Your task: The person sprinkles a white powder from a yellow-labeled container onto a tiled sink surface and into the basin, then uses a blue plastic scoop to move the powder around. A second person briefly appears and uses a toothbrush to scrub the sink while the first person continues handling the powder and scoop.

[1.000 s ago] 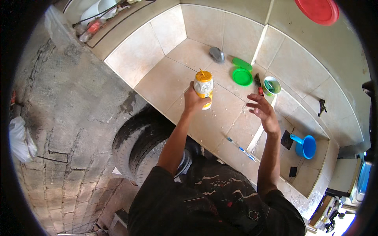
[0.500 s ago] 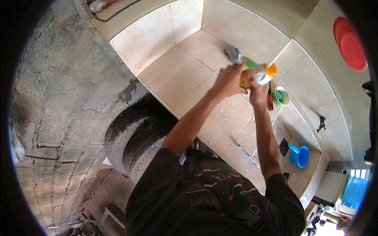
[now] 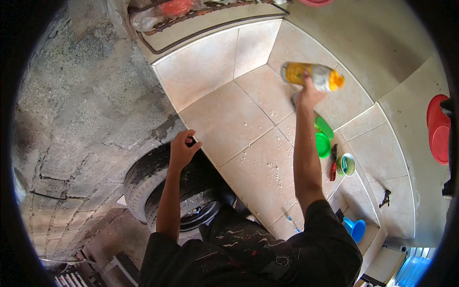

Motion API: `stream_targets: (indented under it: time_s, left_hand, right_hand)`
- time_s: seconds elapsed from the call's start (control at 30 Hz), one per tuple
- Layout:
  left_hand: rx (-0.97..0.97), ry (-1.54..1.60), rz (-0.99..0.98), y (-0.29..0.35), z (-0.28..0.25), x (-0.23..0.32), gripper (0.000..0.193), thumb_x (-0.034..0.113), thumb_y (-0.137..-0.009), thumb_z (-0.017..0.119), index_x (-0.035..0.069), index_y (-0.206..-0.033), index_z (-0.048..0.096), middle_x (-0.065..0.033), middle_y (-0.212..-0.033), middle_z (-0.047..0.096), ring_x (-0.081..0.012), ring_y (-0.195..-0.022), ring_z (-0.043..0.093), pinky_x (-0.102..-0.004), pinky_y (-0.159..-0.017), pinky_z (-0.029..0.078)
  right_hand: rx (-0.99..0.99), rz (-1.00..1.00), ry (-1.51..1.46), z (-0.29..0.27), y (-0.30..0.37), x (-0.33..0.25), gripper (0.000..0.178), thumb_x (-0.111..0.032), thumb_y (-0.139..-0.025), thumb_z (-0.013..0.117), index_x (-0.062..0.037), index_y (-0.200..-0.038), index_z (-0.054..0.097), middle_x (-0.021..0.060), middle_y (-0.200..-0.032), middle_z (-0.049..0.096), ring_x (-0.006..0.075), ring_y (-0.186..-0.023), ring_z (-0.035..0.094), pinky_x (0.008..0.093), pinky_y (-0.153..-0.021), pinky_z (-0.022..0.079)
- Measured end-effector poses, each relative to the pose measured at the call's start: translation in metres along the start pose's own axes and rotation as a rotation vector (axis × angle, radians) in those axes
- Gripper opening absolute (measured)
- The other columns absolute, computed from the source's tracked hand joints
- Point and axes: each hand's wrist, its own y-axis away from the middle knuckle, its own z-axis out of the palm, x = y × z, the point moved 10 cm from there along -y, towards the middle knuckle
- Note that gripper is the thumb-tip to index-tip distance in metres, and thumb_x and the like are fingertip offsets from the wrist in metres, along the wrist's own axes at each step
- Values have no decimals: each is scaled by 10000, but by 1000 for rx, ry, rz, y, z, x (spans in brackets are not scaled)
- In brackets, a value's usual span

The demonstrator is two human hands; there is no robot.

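Bottle [image 3: 321,76] lies sideways in right hand [image 3: 311,95], fingers wrapped round it; we note left hand [image 3: 183,149], fingers loosely curled, near counter [image 3: 222,112] edge.

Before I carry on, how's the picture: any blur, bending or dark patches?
Head view: the yellow-and-white cylindrical bottle in the right hand is smeared, probably by motion; head view: the beige tiled wall's top edge bows, as fisheye does; head view: shadow deepens around the black rubber tires, and the corners go black.
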Motion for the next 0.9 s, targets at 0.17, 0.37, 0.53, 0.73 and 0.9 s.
stream_targets:
  time_s: [0.17,0.37,0.53,0.73,0.9]
  left_hand:
    - [25,30,-132,22,-28,-40,371,128,-701,737,19,-1029,602,-101,-979,636,-192,-786,623,-318,-707,504]
    - [68,72,-242,46,-58,-57,341,111,-711,724,14,-1022,622,-106,-942,650,-189,-778,640,-299,-699,514]
    - [69,-69,-298,74,-75,-61,311,113,-726,705,9,-1009,629,-120,-873,662,-190,-759,649,-298,-681,509]
    - [166,-65,-303,84,-88,-86,265,115,-742,692,29,-985,633,-114,-842,665,-203,-731,643,-296,-653,497]
    - [148,58,-351,109,-73,-117,243,116,-746,693,46,-973,642,-91,-781,669,-166,-742,653,-289,-667,507]
  right_hand:
    - [-36,6,17,41,-6,38,446,25,-645,692,-12,-1038,483,58,-884,581,158,-788,575,301,-751,478]
    - [-117,33,22,82,-3,89,481,-3,-633,677,0,-1075,489,66,-889,576,157,-814,573,327,-792,480]
    - [68,142,46,87,-2,140,650,4,-616,715,9,-1192,414,81,-1028,558,174,-886,558,331,-835,464]
    - [34,88,-285,103,9,149,563,69,-664,677,-2,-1165,429,81,-999,572,198,-887,591,384,-832,504]
    - [147,232,-313,98,21,173,700,101,-639,668,-23,-1252,354,119,-1130,543,220,-979,566,383,-888,470]
